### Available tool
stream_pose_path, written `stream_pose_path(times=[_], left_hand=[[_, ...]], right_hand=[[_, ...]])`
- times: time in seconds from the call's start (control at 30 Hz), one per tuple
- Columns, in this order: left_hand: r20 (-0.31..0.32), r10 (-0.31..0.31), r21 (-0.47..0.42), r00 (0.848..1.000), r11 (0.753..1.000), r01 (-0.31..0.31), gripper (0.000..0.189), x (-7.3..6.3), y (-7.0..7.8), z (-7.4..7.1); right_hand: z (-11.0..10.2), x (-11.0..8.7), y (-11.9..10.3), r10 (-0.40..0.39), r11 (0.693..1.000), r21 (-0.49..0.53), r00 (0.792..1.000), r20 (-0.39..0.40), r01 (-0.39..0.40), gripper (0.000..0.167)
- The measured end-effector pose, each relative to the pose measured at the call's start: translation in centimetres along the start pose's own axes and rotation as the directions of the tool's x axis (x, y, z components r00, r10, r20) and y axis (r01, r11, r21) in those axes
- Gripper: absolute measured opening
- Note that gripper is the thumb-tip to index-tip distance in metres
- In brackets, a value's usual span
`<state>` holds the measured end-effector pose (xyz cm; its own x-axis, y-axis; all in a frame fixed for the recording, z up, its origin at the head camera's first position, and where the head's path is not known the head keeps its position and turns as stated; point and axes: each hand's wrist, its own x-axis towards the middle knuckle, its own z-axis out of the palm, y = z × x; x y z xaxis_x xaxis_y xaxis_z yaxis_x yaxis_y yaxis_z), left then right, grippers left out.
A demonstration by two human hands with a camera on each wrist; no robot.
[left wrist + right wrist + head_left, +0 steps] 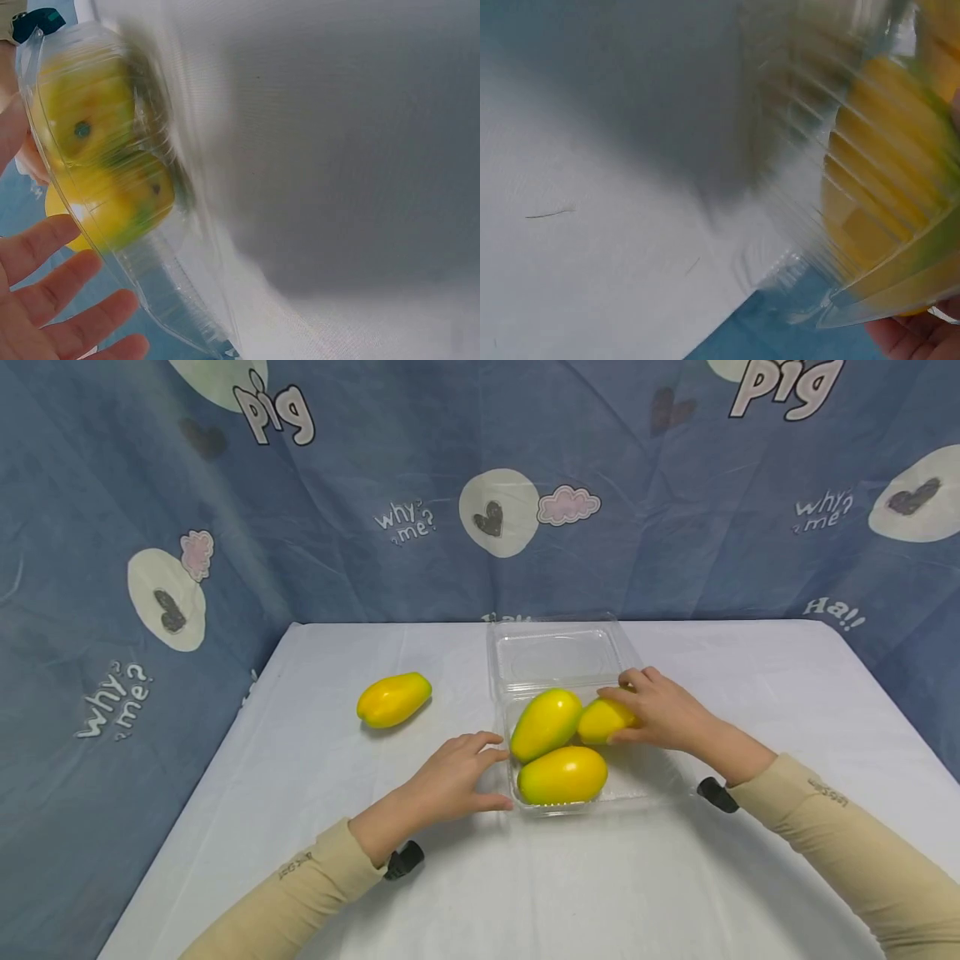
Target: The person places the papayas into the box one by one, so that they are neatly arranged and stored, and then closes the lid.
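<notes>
A clear plastic clamshell box (645, 777) lies with its lid folded back on the table. Two yellow-green mangoes, a rear one (546, 725) and a front one (562, 775), rest in its left half. My right hand (663, 708) reaches over the right side and grips a third mango (603, 720), its fingers curved over the far end and thumb at the near side. Beside the left wall is my left hand (453, 781), fingers spread and holding nothing. In the left wrist view its fingers (67, 289) are close to the box wall.
Another mango (393, 700) lies on the white-covered table (300, 760), left of the box. The raised lid (558, 656) reaches toward the table's back edge. A blue printed curtain (420, 452) stands behind and along the left.
</notes>
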<state>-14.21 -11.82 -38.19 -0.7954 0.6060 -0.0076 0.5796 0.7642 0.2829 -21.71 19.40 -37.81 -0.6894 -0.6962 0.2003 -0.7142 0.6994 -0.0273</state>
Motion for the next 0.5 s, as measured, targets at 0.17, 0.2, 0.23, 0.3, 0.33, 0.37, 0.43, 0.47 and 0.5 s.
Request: stream_pose_path(times=[0.17, 0.2, 0.23, 0.3, 0.33, 0.37, 0.43, 0.47, 0.5], left_hand=[[-0.009, 0.0, 0.001, 1.0, 1.0, 0.0, 0.064, 0.0, 0.0, 0.1], [-0.01, 0.001, 0.002, 1.0, 1.0, -0.001, 0.064, 0.0, 0.0, 0.1], [-0.011, 0.002, 0.001, 1.0, 1.0, -0.002, 0.064, -0.1, 0.0, 0.1], [-0.011, 0.003, 0.0, 1.0, 1.0, -0.003, 0.064, -0.1, 0.0, 0.1], [-0.01, 0.002, -0.002, 1.0, 1.0, -0.002, 0.064, -0.1, 0.0, 0.1], [-0.009, 0.001, -0.001, 1.0, 1.0, -0.001, 0.064, -0.1, 0.0, 0.1], [-0.004, -0.002, -0.001, 1.0, 1.0, 0.002, 0.064, 0.0, 0.0, 0.1], [-0.001, -0.003, 0.001, 1.0, 1.0, 0.003, 0.064, 0.0, 0.0, 0.0], [0.003, -0.004, 0.002, 1.0, 1.0, 0.004, 0.064, 0.0, 0.0, 0.0]], right_hand=[[-0.2, -0.3, -0.1, 0.058, 0.992, 0.11, 0.995, 0.079, -0.066, 0.061], [-0.3, -0.4, -0.1, 0.057, 0.989, 0.13, 0.994, 0.096, -0.07, 0.062], [-0.4, -0.5, 0.0, 0.055, 0.986, 0.149, 0.992, 0.111, -0.072, 0.062], [-0.5, -0.6, 0.2, 0.043, 0.982, 0.174, 0.99, 0.133, -0.066, 0.063], [-0.6, -0.6, 0.2, 0.036, 0.981, 0.182, 0.99, 0.136, -0.061, 0.063], [-0.7, -0.6, 0.3, 0.029, 0.982, 0.181, 0.991, 0.132, -0.052, 0.063], [-0.8, -0.6, 0.4, 0.018, 0.985, 0.167, 0.994, 0.107, -0.036, 0.062], [-1.0, -0.5, 0.4, 0.017, 0.987, 0.157, 0.996, 0.093, -0.031, 0.061], [-1.1, -0.5, 0.4, 0.017, 0.989, 0.148, 0.997, 0.08, -0.029, 0.06]])
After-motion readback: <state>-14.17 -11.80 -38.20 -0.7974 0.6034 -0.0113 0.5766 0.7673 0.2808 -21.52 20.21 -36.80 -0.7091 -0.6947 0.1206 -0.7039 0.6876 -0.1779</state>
